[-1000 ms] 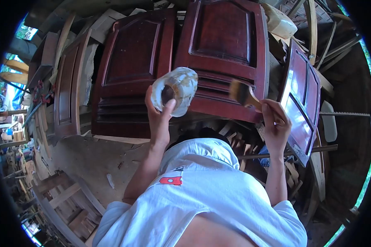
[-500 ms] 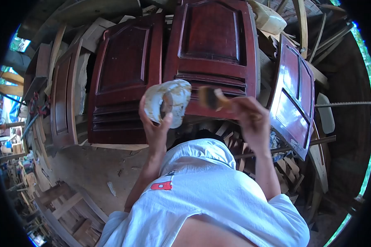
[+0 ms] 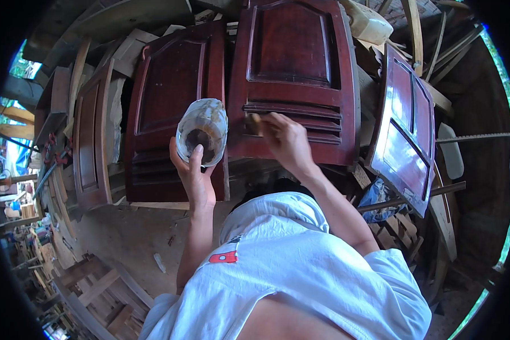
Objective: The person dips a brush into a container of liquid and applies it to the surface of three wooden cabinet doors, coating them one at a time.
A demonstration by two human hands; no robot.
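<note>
My left hand [image 3: 196,174] grips a cut-open plastic container [image 3: 211,115], its whitish walls streaked with brown and dark liquid showing at the bottom. The thumb lies over the rim on my side. In my right hand [image 3: 290,144] is a paintbrush [image 3: 254,123], mostly covered by the fingers. Its bristles are right at the lower left part of a glossy dark red wooden door [image 3: 289,45], beside the horizontal slats. Behind the container leans a second dark red door [image 3: 169,73], partly covered by it.
A shiny panelled door [image 3: 405,136] leans at the right, and a narrower brown one [image 3: 90,133] at the left. A yellowish plastic jug [image 3: 367,22] sits at the top right. A slatted wooden frame [image 3: 99,286] lies on the floor at the lower left.
The brush in my right hand has moved left and up to the middle door. My left hand has shifted left with the container, whose opening now faces me more.
</note>
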